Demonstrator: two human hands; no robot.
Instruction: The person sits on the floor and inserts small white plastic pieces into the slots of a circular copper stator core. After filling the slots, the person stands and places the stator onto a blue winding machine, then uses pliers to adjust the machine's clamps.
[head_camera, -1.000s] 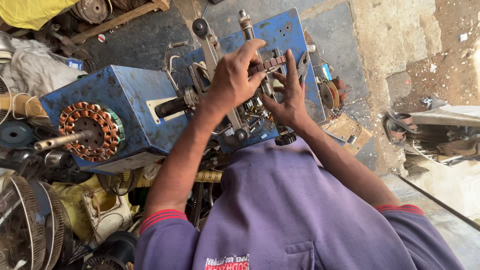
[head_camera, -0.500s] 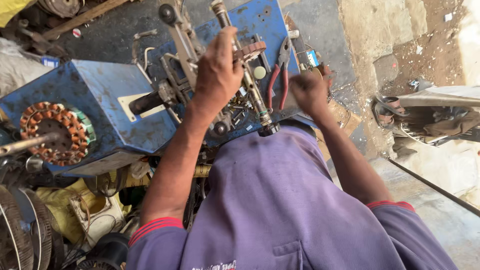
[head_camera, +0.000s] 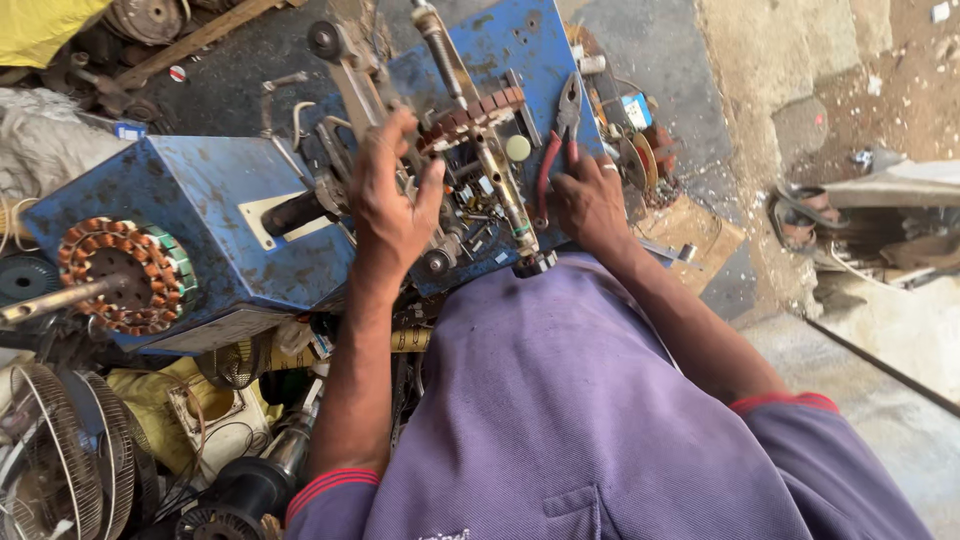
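Cluttered workshop ground surrounds a blue coil-winding machine (head_camera: 200, 215), where the left hand (head_camera: 390, 205) hovers half-open over its metal mechanism (head_camera: 470, 190) (gripping nothing) while the right hand (head_camera: 590, 200) rests fingers on red-handled pliers (head_camera: 555, 150), apparently about to lift them.

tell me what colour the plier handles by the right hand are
Red: the pliers lie on the blue machine by the right hand, seen in the head view.

You see the scene in bright, even daylight that is strongest on the pale ground at the far right, with soft shadows under the blue machine (head_camera: 200, 215), slight blur on your left hand (head_camera: 390, 200), and wide-angle stretching at the edges.
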